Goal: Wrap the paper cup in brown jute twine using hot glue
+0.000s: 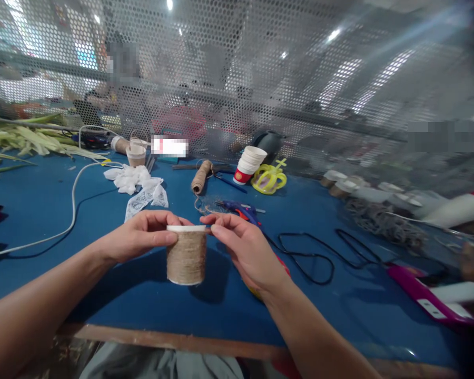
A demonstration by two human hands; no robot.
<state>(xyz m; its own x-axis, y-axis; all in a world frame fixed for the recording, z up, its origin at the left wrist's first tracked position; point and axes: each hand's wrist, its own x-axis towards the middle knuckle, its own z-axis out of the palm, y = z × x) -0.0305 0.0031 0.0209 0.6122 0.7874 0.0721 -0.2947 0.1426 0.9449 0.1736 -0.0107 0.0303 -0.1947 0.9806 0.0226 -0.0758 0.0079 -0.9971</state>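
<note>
A cup wrapped in brown twine point(186, 258), with a white band at its top, is held above the blue table near its front edge. My left hand point(144, 234) grips the cup's upper left rim, thumb on the front and fingers behind. At the upper right rim, my right hand point(245, 245) has its thumb and forefinger pinched together, touching or nearly touching the cup; a thin strand seems to lie between them. Beyond the hands, a twine roll point(201, 177) lies with a loose strand running toward the right hand. A blue glue gun point(240, 208) rests just behind the right hand.
Stacked paper cups point(249, 164), a yellow crown-shaped piece point(268, 179) and white lace point(144, 189) are farther back. Black cord point(306, 255) and a purple power strip point(430, 297) lie right; a white cable point(74, 197) and pale green leaves point(27, 139) lie left. Perforated metal screen behind.
</note>
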